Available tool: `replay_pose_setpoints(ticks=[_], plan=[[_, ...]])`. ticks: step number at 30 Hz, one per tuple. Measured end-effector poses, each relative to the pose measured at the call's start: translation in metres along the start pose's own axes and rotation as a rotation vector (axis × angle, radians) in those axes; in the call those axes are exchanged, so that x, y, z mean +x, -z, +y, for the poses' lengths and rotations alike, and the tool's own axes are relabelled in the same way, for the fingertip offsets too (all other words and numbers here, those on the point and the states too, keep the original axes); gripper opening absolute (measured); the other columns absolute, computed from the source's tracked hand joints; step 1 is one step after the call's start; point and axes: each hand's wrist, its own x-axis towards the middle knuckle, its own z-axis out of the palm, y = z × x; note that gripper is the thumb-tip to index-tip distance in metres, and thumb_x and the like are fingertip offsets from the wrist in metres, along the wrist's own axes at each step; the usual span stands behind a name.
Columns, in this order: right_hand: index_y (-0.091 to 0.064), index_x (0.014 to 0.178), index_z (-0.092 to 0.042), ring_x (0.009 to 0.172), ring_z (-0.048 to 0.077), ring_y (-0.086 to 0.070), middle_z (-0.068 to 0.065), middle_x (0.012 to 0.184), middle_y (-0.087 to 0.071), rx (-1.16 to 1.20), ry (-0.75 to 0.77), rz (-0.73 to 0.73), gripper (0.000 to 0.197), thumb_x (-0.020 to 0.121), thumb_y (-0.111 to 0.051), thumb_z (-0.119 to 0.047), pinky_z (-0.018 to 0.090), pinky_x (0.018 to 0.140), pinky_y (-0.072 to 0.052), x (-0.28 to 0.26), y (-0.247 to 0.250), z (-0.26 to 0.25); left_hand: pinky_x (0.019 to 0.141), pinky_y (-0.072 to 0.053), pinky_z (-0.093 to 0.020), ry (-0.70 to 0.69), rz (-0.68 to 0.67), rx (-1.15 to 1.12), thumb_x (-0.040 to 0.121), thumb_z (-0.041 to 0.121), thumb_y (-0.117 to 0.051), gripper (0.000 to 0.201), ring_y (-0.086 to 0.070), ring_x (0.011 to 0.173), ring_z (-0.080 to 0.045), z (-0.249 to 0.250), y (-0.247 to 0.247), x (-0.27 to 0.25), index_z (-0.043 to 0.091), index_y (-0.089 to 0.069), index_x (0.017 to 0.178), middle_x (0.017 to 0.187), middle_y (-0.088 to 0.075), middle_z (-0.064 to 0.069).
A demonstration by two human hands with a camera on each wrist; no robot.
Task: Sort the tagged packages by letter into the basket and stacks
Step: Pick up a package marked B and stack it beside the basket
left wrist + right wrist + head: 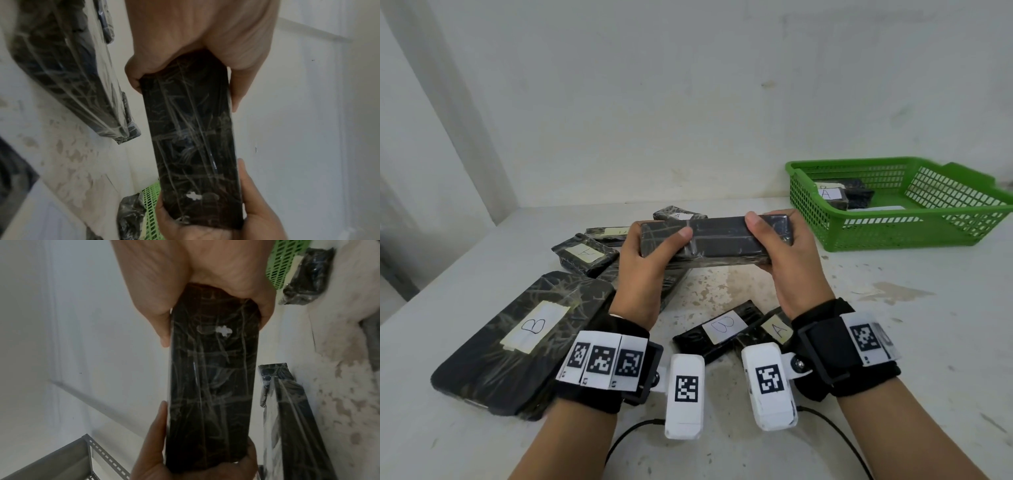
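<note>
Black, film-wrapped long package (714, 240) is up off the table (859, 342) between both hands, left hand (642, 270) and right hand (786, 260) each curled round an end, thumbs on top, likely hunting its letter tag, green basket (893, 236) waiting off right.

Left hand (643, 270) and right hand (787, 260) raised side by side, thumbs on top, fingers (799, 219) curled, wrists strapped

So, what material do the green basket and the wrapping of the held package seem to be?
Green basket: looks like moulded plastic, given its uniform colour and lattice walls. Held package: dark, wrapped in glossy clear film, probably plastic; shiny creases show. Its contents cannot be told.
</note>
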Motion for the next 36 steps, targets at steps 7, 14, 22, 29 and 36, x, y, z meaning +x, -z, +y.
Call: replay_pose_setpoints(ticks=[7,14,22,29,36], plan=[[-0.055,0.100,-0.019,0.097,0.020,-0.068,0.004,0.102,-0.069,-0.006,-0.008,-0.128,0.050,0.065,-0.088,-0.034,0.035,0.091,-0.056,-0.001,0.003,-0.001,0.113,-0.037,-0.047,0.008,0.061,-0.030,0.030,0.060,-0.095,0.152,-0.049,0.135,-0.025,0.001,0.000,-0.002,0.025,-0.017,0.156,0.150,-0.046,-0.011],[-0.056,0.106,-0.019,0.101,0.021,-0.068,0.002,0.103,-0.071,-0.035,0.043,-0.099,0.047,0.071,-0.086,-0.029,0.036,0.095,-0.053,-0.002,0.003,-0.001,0.116,-0.034,-0.049,-0.010,0.067,-0.081,0.049,0.068,-0.080,0.133,-0.044,0.139,-0.025,0.006,-0.006,-0.006,0.017,-0.019,0.156,0.154,-0.040,-0.008],[-0.053,0.113,-0.016,0.106,0.020,-0.067,0.004,0.109,-0.069,-0.085,0.043,-0.136,0.041,0.079,-0.077,-0.021,0.040,0.100,-0.052,-0.004,0.001,-0.001,0.115,-0.032,-0.056,-0.008,0.046,-0.070,0.038,0.070,-0.089,0.141,-0.040,0.141,-0.033,0.006,-0.001,-0.003,0.013,-0.030,0.153,0.155,-0.038,-0.017],[-0.057,0.101,-0.020,0.096,0.017,-0.071,-0.002,0.096,-0.073,-0.102,0.052,-0.090,0.057,0.059,-0.092,-0.035,0.038,0.090,-0.057,-0.008,-0.001,-0.002,0.116,-0.034,-0.048,-0.057,0.074,0.056,0.043,0.047,-0.091,0.138,-0.040,0.141,-0.025,0.006,-0.004,-0.007,0.023,-0.016,0.157,0.158,-0.032,-0.011],[-0.059,0.104,-0.012,0.095,0.019,-0.072,0.004,0.100,-0.074,-0.093,0.096,-0.048,0.051,0.063,-0.090,-0.019,0.037,0.087,-0.058,-0.008,0.000,-0.007,0.114,-0.035,-0.039,-0.091,0.035,0.042,0.063,0.046,-0.087,0.102,-0.050,0.130,-0.013,0.005,-0.006,-0.010,0.020,-0.035,0.147,0.144,-0.048,-0.003]])
